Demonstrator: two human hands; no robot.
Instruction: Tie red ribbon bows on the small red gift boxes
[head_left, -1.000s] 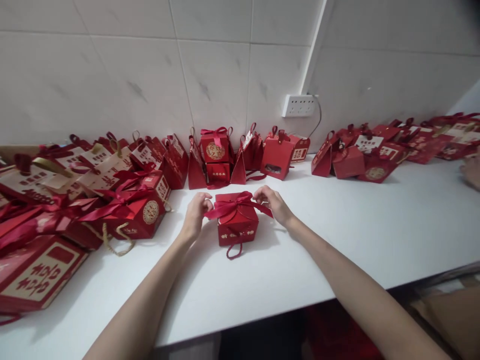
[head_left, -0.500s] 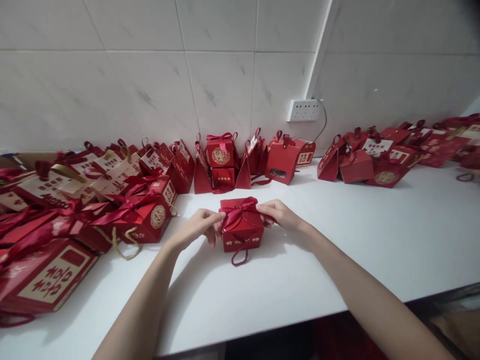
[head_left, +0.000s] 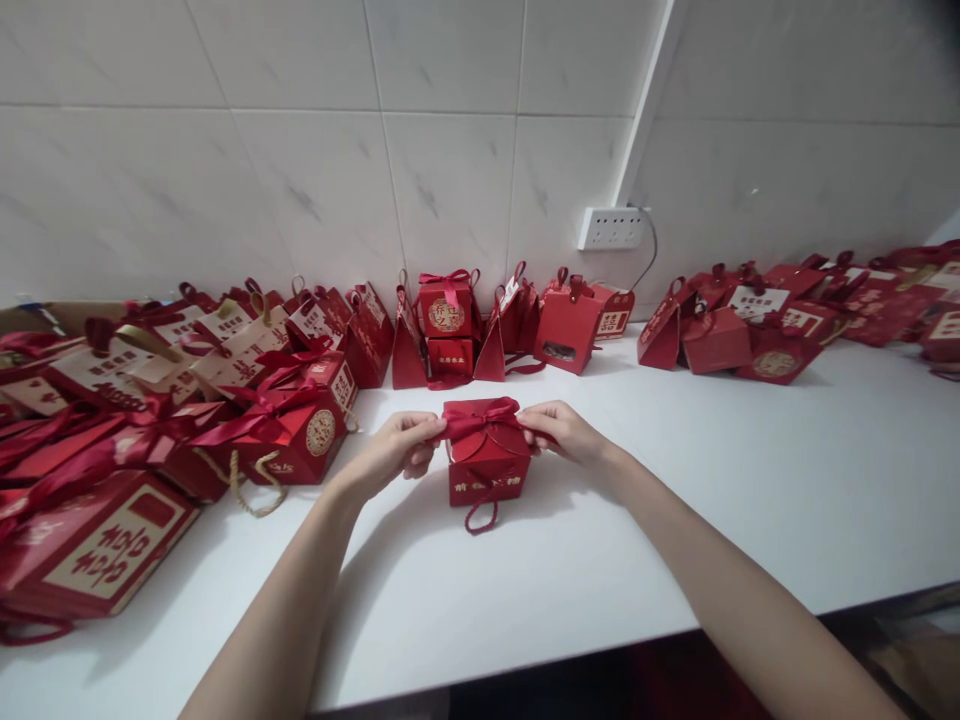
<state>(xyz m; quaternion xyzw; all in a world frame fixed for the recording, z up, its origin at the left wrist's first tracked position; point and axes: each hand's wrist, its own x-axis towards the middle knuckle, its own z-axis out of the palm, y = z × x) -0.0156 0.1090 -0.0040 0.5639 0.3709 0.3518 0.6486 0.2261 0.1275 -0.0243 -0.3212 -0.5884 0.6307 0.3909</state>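
Note:
A small red gift box point(head_left: 487, 476) with gold lettering stands on the white table point(head_left: 600, 560), a cord loop hanging at its front. Across its top a dark red ribbon point(head_left: 491, 412) is tied in a bow. My left hand point(head_left: 405, 442) pinches the ribbon's left loop between thumb and fingers, beside the box. On the other side, my right hand point(head_left: 564, 432) is closed on the right part of the ribbon, at the box's upper right edge. Both hands stretch the ribbon sideways.
Many red gift boxes point(head_left: 292, 430) with ribbons and cord handles crowd the left side. More boxes point(head_left: 566, 325) line the tiled wall, and another group point(head_left: 716, 335) stands to the right. A white power strip point(head_left: 611, 229) is fixed on the wall. The table's front edge runs below my arms.
My left hand has drawn the ribbon's left loop outward and slightly up, so it now stretches flatter across the box top. My right hand stays at its side. The view has shifted slightly.

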